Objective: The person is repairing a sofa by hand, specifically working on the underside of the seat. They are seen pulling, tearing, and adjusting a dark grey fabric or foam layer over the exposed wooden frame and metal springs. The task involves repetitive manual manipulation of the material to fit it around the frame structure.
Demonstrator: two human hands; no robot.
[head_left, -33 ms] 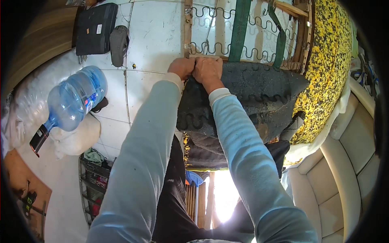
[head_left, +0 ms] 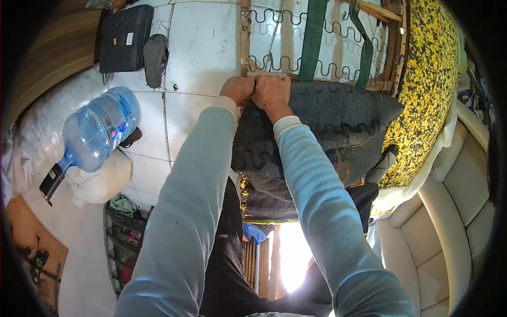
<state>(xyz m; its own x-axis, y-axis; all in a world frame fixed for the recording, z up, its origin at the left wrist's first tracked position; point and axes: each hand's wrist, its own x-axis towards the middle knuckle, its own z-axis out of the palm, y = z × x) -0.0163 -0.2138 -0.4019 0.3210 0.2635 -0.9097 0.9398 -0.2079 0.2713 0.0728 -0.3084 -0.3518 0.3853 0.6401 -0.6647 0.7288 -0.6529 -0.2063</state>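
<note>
Left hand (head_left: 238,90) and right hand (head_left: 272,92) side by side, I grip the dark cloth (head_left: 340,119) at its corner by the wooden frame (head_left: 245,45); my fingertips are hidden. The cloth spreads rightward and nearer me from my hands. A green strap (head_left: 312,42) stretches beyond them; a blue bottle (head_left: 95,132) lies well to their left.

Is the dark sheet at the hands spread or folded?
Mostly spread: the dark sheet reaches broadly from the right hand to the yellow-speckled foam. Cannot tell whether its edge is folded under that hand.
</note>
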